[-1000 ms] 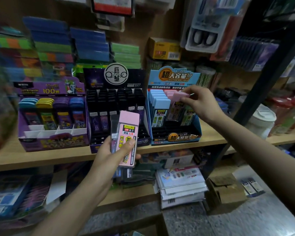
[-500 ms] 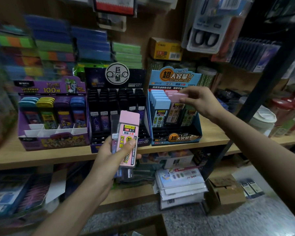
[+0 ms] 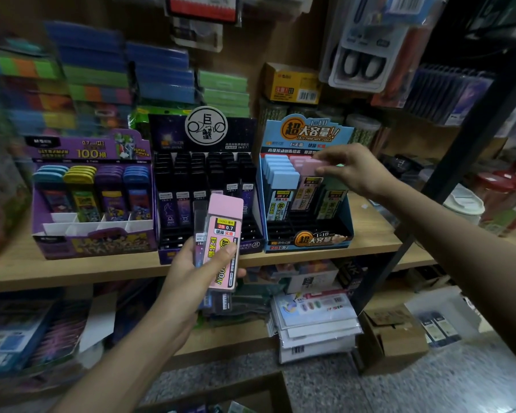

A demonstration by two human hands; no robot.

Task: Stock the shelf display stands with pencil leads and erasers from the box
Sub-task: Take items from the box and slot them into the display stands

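Observation:
My left hand (image 3: 191, 272) grips a small stack of pencil lead cases in front of the shelf, a pink-capped one (image 3: 222, 234) on top and darker cases behind it. Over the blue display stand (image 3: 307, 234) my right hand (image 3: 358, 171) pinches the pink cap of another lead case (image 3: 309, 177), which sits in the stand's middle column. Light blue cases (image 3: 282, 177) fill the stand's left column and a green one shows at the right. To the left stand a black display (image 3: 209, 174) of dark lead cases and a purple display (image 3: 93, 198) of coloured ones.
All three displays sit on a wooden shelf (image 3: 72, 272). Packets lie stacked on the lower shelf (image 3: 313, 320). A cardboard box (image 3: 393, 332) rests on the floor at the right. A black shelf post (image 3: 459, 162) slants close to my right forearm. Stationery hangs behind.
My right hand has lowered the pink-capped case a little deeper into the blue stand's middle column. My left hand has held still with its stack.

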